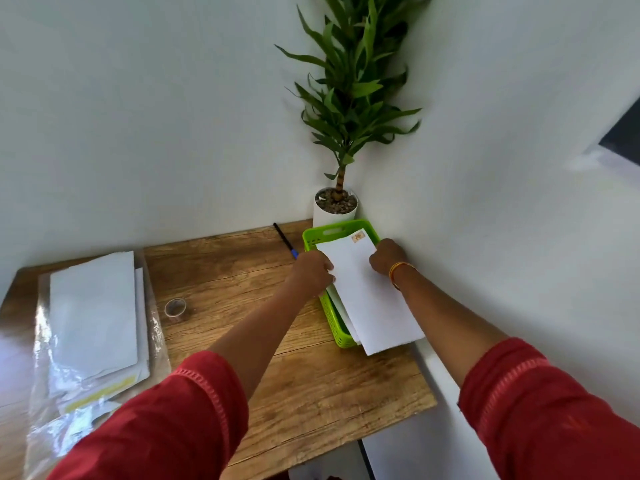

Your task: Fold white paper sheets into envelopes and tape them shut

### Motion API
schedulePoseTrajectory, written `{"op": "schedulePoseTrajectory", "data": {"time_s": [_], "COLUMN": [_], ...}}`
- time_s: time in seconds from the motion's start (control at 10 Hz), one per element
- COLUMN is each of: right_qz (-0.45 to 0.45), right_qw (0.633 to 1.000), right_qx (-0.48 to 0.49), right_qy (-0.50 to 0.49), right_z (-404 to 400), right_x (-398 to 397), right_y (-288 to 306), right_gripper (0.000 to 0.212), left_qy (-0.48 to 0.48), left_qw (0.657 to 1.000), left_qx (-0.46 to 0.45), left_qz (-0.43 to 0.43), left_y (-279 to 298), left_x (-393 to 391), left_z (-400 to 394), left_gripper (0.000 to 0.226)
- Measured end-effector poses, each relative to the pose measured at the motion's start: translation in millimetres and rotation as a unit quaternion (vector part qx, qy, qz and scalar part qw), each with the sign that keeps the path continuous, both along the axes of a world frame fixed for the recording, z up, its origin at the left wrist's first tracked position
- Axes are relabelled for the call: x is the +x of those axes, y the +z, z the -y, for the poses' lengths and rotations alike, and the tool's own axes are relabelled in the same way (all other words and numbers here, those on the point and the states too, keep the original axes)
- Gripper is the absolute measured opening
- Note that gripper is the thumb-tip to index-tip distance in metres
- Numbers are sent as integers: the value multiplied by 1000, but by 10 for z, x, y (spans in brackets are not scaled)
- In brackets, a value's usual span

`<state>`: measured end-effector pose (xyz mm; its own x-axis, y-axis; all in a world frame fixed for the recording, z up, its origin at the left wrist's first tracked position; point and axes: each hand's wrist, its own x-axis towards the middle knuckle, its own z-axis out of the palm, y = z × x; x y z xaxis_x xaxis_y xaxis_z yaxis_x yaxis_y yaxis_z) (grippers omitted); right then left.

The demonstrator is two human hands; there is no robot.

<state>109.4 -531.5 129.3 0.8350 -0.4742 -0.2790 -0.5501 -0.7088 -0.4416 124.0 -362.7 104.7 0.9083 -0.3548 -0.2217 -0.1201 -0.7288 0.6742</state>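
Observation:
A folded white envelope (372,296) with a small orange stamp at its far corner lies over a green plastic basket (334,233) at the table's far right. My left hand (313,271) grips its left edge and my right hand (388,256) grips its right edge. More white paper shows beneath it in the basket. A stack of white paper sheets (93,313) rests on clear plastic wrap at the left. A roll of clear tape (175,308) stands on the wood between the stack and my left arm.
The wooden table (311,393) sits in a white corner. A potted plant (335,206) stands behind the basket. A black pen with a blue cap (284,240) lies just left of the basket. The table's right edge runs close to the wall.

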Motion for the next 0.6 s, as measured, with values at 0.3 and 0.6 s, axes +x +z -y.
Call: {"op": "schedulePoseTrajectory", "data": {"time_s": [0.3,0.6], "right_qz": [-21,102], "right_qw": [998,992], "right_qx": [-46,-37], "right_qy": [25,65], "right_z": [-152,-527], "right_x": [146,288], "right_y": [-213,-9], "right_gripper": [39,33], "left_qy": [-94,-46], "left_qw": [918,904], "left_qx": [239,280], "left_qz": [301,319], "left_y": [-93,124], "left_x": [-123,78], "left_z": [-146,-552], "left_gripper": [25,57]}}
